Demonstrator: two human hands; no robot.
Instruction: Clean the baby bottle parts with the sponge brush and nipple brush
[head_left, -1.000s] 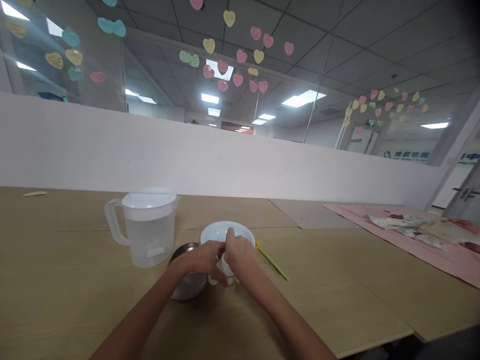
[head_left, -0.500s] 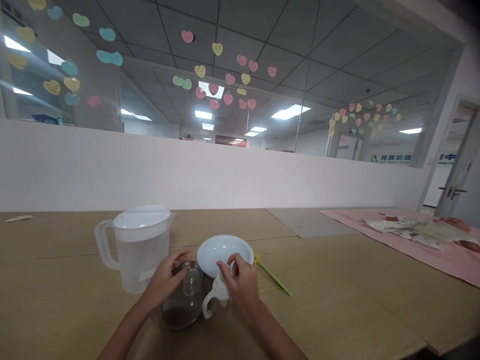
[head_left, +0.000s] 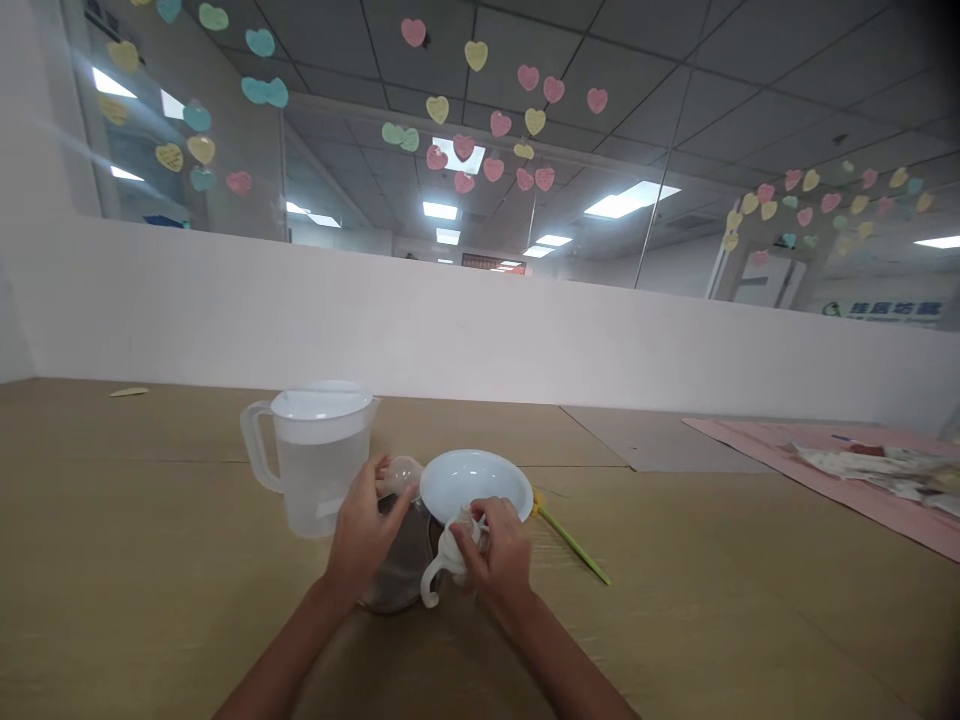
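Observation:
My left hand curls its fingers around a clear rounded piece, whose exact kind I cannot make out. It is above a dark see-through jar, partly hidden by that hand. My right hand pinches the top of a white plastic piece with a curved, hooked arm, just right of the jar. Its lower part is hidden behind the fingers. Behind both hands is a white bowl. A translucent measuring jug with a handle and pale lid stands left of my left hand.
A green stick with a yellow end lies right of the bowl. A pink cloth with crumpled material covers the far right of the table. A thin pale piece is at the far left, and a white wall closes the back.
The view has turned left. My left hand now has the clear rounded piece above the jar, where before it was at the jar's rim. My right hand keeps its grip on the white piece.

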